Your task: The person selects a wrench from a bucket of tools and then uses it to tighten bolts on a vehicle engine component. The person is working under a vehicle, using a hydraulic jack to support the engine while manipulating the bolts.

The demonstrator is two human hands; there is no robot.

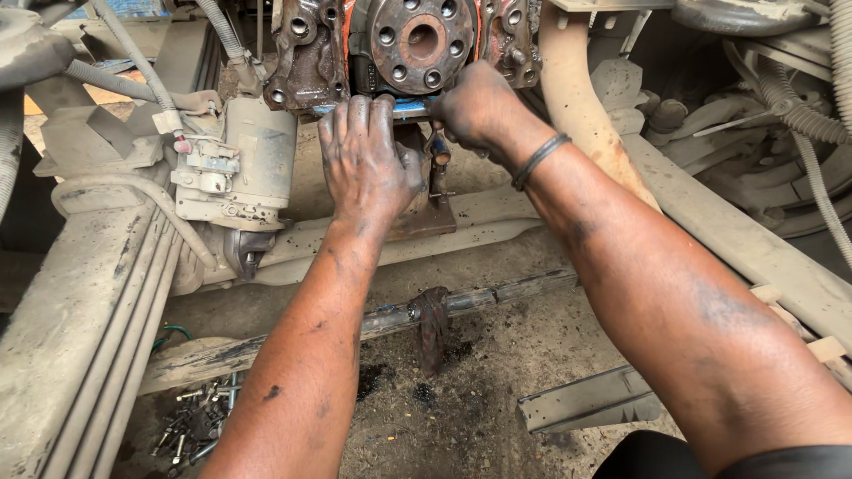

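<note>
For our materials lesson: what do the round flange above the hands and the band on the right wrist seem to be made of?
Round flange: probably steel or cast iron, bare, rusty brown, with a ring of bolt holes. Wrist band: apparently black rubber or cord, thin and matte; the exact material is unclear.

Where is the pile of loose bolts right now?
In the head view, the pile of loose bolts lies on the dirt ground at bottom left, beside the dusty frame rail, left of the left forearm.

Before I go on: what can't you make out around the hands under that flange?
- Head view: what the right hand grips, hidden by its own fingers.
- Part beneath the left hand, covered by the palm.
- Round flange: top cut off by the frame edge.
- Loose bolts: too small to count.
</note>
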